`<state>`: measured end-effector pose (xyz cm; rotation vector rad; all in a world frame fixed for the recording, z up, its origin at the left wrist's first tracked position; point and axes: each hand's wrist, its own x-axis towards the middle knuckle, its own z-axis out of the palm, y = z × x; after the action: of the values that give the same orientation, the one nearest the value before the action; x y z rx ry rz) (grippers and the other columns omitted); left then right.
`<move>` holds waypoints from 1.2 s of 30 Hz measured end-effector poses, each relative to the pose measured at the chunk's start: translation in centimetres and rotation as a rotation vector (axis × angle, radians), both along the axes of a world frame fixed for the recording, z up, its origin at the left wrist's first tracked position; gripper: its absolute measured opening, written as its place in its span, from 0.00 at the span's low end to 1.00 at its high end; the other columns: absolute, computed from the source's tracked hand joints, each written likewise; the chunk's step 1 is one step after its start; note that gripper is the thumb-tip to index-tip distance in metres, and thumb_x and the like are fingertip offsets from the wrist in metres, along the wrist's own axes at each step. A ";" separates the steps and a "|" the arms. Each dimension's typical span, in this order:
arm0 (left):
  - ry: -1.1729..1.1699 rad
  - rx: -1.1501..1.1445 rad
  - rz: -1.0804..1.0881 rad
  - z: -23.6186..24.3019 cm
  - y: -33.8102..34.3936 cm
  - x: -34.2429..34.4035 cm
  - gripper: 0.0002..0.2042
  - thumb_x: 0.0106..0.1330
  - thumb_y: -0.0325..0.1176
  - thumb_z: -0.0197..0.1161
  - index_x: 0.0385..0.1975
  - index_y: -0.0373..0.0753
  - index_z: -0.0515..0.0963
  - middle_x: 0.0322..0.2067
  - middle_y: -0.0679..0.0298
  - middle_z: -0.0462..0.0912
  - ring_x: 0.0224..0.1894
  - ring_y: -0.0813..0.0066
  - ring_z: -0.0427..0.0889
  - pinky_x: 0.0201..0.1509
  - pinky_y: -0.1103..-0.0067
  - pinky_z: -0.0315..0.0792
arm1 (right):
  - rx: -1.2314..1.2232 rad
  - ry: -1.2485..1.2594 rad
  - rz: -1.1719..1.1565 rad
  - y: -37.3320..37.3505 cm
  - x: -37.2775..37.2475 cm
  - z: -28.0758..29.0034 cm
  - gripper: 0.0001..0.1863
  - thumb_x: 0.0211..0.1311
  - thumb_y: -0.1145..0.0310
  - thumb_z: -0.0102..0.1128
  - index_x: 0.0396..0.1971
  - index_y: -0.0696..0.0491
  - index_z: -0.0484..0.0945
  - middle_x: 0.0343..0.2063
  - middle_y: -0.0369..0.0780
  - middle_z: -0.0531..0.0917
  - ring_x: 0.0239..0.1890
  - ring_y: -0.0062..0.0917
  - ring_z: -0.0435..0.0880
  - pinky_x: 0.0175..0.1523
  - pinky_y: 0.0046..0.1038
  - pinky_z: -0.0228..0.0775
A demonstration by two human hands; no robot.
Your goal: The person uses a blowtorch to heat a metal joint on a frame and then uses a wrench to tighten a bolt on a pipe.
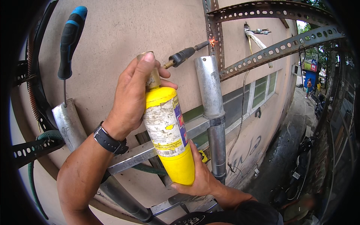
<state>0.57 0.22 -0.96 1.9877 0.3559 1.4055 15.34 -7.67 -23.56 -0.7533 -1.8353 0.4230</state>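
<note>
A yellow gas cylinder (168, 131) with a worn label stands upright in the middle of the head view. My right hand (200, 176) cups its rounded bottom. My left hand (135, 97) wraps its brass neck, thumb on the top. From the neck a black torch nozzle (185, 54) points right, and a small orange flame (213, 41) touches the perforated metal upright (216, 33). My left wrist wears a black watch (108, 140).
A blue-and-black screwdriver (69, 48) stands in an open metal pipe (69, 125) at left. A galvanised pipe (212, 101) runs upright just right of the cylinder. Perforated angle bars (277, 48) cross top right. Far below lie an alley and parked motorbikes (300, 165).
</note>
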 end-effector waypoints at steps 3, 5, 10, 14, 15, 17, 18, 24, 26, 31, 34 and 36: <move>0.000 0.004 0.006 0.0 -0.1 0.0 0.29 0.75 0.62 0.50 0.49 0.37 0.71 0.39 0.57 0.81 0.41 0.64 0.91 0.39 0.76 0.87 | 0.003 -0.007 -0.011 -0.2 0.0 0.2 0.67 0.56 0.54 0.75 0.77 0.58 0.26 0.73 0.60 0.53 0.75 0.53 0.60 0.76 0.48 0.56; 0.003 0.003 0.002 0.0 0.0 0.0 0.29 0.76 0.62 0.49 0.50 0.36 0.71 0.39 0.57 0.81 0.41 0.65 0.91 0.40 0.76 0.87 | 0.010 -0.011 -0.016 -0.3 0.1 0.2 0.67 0.57 0.54 0.75 0.77 0.58 0.26 0.73 0.60 0.53 0.75 0.53 0.60 0.76 0.48 0.56; -0.005 0.008 0.021 0.0 -0.2 -0.1 0.32 0.76 0.62 0.48 0.56 0.34 0.69 0.39 0.57 0.81 0.40 0.65 0.91 0.40 0.77 0.86 | 0.016 -0.030 -0.045 -0.5 0.1 0.4 0.67 0.56 0.54 0.75 0.77 0.58 0.27 0.73 0.60 0.53 0.75 0.53 0.60 0.76 0.48 0.55; 0.015 0.019 0.044 0.0 -0.5 0.0 0.35 0.76 0.62 0.46 0.61 0.31 0.67 0.39 0.57 0.81 0.41 0.65 0.91 0.40 0.78 0.86 | 0.023 -0.016 -0.040 -0.4 0.1 0.3 0.67 0.56 0.54 0.75 0.77 0.59 0.28 0.73 0.61 0.53 0.75 0.53 0.60 0.77 0.48 0.55; 0.019 0.019 0.047 0.0 -0.5 0.0 0.35 0.76 0.62 0.45 0.62 0.31 0.66 0.40 0.57 0.81 0.41 0.65 0.91 0.40 0.77 0.86 | 0.025 -0.013 -0.037 -0.3 0.1 0.2 0.67 0.56 0.54 0.75 0.77 0.59 0.28 0.73 0.61 0.52 0.75 0.53 0.60 0.77 0.48 0.55; 0.027 0.021 0.053 -0.1 -0.4 -0.1 0.36 0.76 0.62 0.45 0.63 0.30 0.66 0.40 0.57 0.81 0.41 0.65 0.90 0.40 0.77 0.86 | 0.029 -0.006 -0.031 -0.1 0.0 0.1 0.67 0.56 0.54 0.75 0.77 0.59 0.28 0.73 0.61 0.52 0.75 0.53 0.59 0.76 0.48 0.55; 0.029 0.021 0.052 0.0 -0.4 -0.1 0.36 0.76 0.62 0.45 0.64 0.30 0.66 0.40 0.57 0.81 0.41 0.65 0.90 0.40 0.77 0.86 | 0.030 -0.005 -0.030 -0.2 0.0 0.1 0.67 0.56 0.54 0.75 0.77 0.59 0.28 0.73 0.61 0.52 0.75 0.53 0.59 0.76 0.48 0.55; 0.035 0.019 0.037 0.0 -0.3 -0.2 0.35 0.76 0.60 0.44 0.64 0.30 0.65 0.40 0.57 0.81 0.41 0.65 0.90 0.39 0.76 0.86 | 0.032 -0.013 -0.044 -0.3 0.0 0.2 0.67 0.56 0.54 0.75 0.77 0.59 0.29 0.73 0.61 0.53 0.75 0.54 0.59 0.76 0.48 0.55; 0.040 0.019 0.047 0.0 -0.5 -0.2 0.35 0.76 0.60 0.44 0.64 0.30 0.65 0.40 0.56 0.81 0.41 0.65 0.90 0.40 0.76 0.86 | 0.016 -0.014 -0.043 -0.4 0.0 0.2 0.67 0.56 0.53 0.75 0.77 0.59 0.29 0.73 0.61 0.53 0.75 0.53 0.60 0.76 0.48 0.55; 0.039 0.017 0.041 0.1 -0.4 -0.1 0.35 0.76 0.60 0.44 0.64 0.30 0.65 0.40 0.56 0.80 0.41 0.65 0.90 0.40 0.76 0.86 | 0.037 -0.019 -0.046 -0.3 0.1 0.2 0.67 0.56 0.53 0.75 0.77 0.59 0.29 0.73 0.61 0.53 0.75 0.53 0.60 0.76 0.48 0.55; 0.040 0.021 0.040 0.0 -0.4 -0.1 0.35 0.76 0.60 0.44 0.63 0.30 0.65 0.41 0.56 0.80 0.41 0.65 0.90 0.40 0.76 0.86 | 0.045 -0.022 -0.055 -0.4 0.1 0.3 0.67 0.56 0.53 0.75 0.77 0.59 0.29 0.73 0.61 0.53 0.75 0.53 0.60 0.76 0.48 0.55; 0.042 0.019 0.039 0.0 -0.4 -0.1 0.34 0.76 0.60 0.44 0.63 0.30 0.65 0.41 0.56 0.80 0.41 0.65 0.90 0.40 0.76 0.86 | 0.044 -0.016 -0.052 -0.4 0.0 0.3 0.67 0.56 0.53 0.75 0.77 0.59 0.29 0.73 0.61 0.53 0.75 0.53 0.60 0.76 0.48 0.54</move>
<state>0.45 -0.15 -0.91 2.0383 0.4034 1.3984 15.39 -8.12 -23.25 -0.7744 -1.8302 0.3432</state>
